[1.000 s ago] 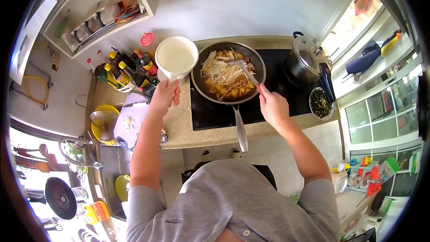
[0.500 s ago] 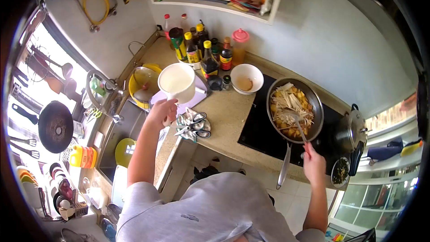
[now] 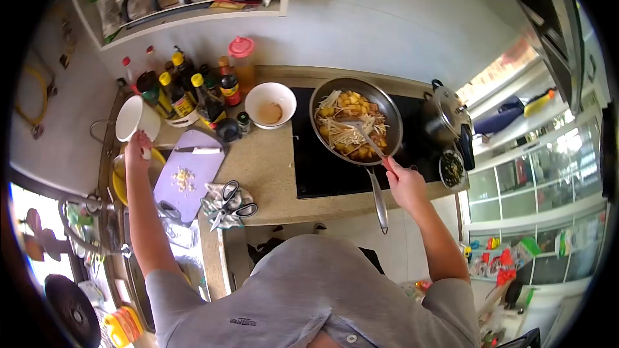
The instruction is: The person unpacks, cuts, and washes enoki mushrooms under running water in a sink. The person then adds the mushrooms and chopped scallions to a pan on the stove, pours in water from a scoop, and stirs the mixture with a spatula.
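Note:
My left hand point(image 3: 137, 149) is closed on the edge of a deep white bowl point(image 3: 135, 119) at the left, beside the sauce bottles. My right hand point(image 3: 405, 183) grips the handle of a spatula point(image 3: 373, 143), whose blade is among the food in a frying pan point(image 3: 395, 121). Pale enoki mushrooms point(image 3: 338, 135) lie over yellow-brown chunks in the pan. Below my left hand, a purple cutting board point(image 3: 169, 183) carries chopped white bits point(image 3: 184, 179) and a knife point(image 3: 198, 151).
Scissors point(image 3: 227, 205) lie on a crumpled cloth near the counter's front edge. A white bowl point(image 3: 271, 104) with brownish residue stands left of the black cooktop point(image 3: 309, 177). Right of the pan are a pressure cooker point(image 3: 445, 113) and a dish of dark greens point(image 3: 452, 169). Several bottles point(image 3: 207, 100) line the wall.
The view has swung to the right. My left hand has carried the deep bowl away from above the cutting board, uncovering it. The mushrooms have been spread about by the spatula.

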